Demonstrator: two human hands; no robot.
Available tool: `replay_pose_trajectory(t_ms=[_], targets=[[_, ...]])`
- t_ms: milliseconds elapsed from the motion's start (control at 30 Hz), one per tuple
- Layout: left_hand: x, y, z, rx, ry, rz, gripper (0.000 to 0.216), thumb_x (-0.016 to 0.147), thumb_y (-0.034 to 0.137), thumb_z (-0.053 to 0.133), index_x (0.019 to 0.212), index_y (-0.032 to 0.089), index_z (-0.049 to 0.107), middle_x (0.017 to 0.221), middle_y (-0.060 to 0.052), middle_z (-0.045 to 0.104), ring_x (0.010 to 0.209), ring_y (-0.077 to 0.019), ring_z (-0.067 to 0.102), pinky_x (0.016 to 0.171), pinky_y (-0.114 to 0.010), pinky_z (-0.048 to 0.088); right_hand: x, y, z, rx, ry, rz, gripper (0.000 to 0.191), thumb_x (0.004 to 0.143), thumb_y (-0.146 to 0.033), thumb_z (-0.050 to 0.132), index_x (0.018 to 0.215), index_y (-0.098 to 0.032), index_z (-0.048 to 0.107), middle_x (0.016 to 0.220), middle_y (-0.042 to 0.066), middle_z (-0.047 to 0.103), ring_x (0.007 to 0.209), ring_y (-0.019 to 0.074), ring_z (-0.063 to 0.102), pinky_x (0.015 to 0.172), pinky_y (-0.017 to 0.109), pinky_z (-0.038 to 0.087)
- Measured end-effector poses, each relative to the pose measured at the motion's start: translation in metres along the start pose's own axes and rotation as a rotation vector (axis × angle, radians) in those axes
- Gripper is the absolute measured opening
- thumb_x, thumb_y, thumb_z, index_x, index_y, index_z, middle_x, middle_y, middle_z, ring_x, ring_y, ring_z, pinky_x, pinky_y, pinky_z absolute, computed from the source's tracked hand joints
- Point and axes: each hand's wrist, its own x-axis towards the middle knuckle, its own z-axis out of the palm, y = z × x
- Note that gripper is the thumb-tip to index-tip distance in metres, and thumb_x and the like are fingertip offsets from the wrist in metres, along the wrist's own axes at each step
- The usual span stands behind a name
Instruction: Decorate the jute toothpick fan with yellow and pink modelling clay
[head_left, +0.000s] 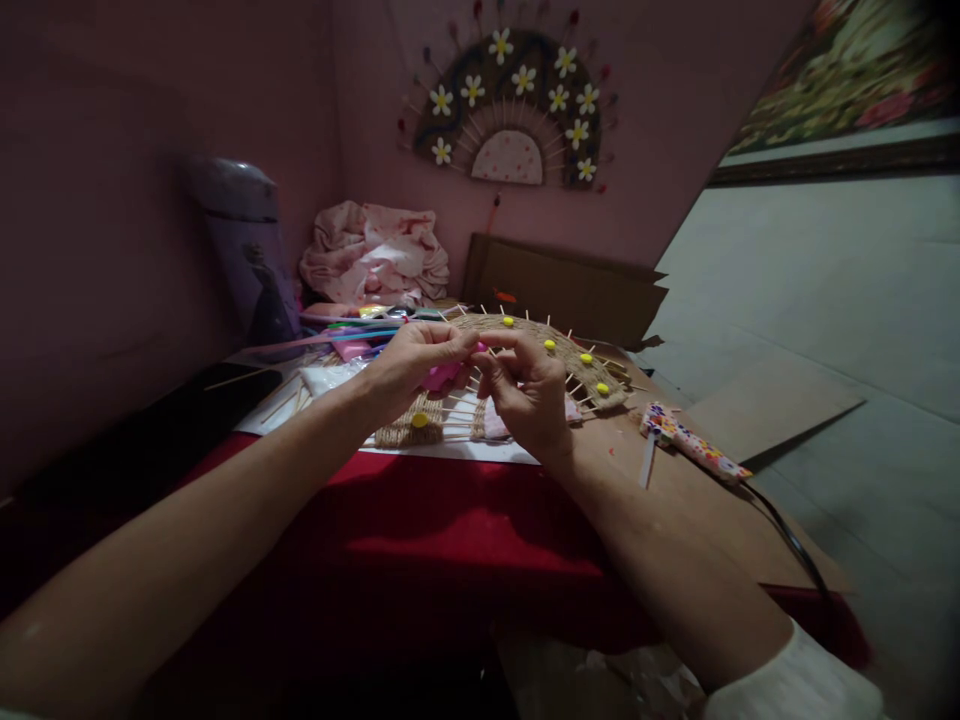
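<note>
My left hand point(412, 362) and my right hand point(531, 392) meet over the table, their fingertips pinching a small bright pink piece point(481, 347). Its material is too small to make out. A larger pink lump point(444, 376) shows just under my left fingers; whether they touch it is unclear. Behind and below both hands lies a half-round fan shape woven of brown cord point(619, 395) over thin sticks. Yellow discs point(550, 345) are spaced along its band. My right hand covers part of the pale pink centre of the fan.
A floral-patterned glue gun point(694, 443) with a black cord lies right on brown cardboard point(675, 530). Coloured sticks, bags and a bunched pink cloth point(375, 250) fill the back left, beside a purple container point(251, 250). A finished-looking flowered fan point(517, 75) hangs on the wall.
</note>
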Motion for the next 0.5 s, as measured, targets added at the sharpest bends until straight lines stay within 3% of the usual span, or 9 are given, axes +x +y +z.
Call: replay_pose_trajectory(t_ms=[500], targets=[[-0.0006,-0.0001,0.0021,0.002,0.024,-0.012,0.039,0.070,0.046,0.079,0.063,0.013,0.059,0.050,0.000,0.056,0.039,-0.0048,0.043,0.038,-0.018,0.025,-0.0003,0.0014,0.0000,-0.064,0.005,-0.012,0.013,0.092,-0.030,0.061,0.101,-0.021,0.061,0.054,-0.006,0.058,0.045,0.0088,0.052,0.046,0.024,0.041]])
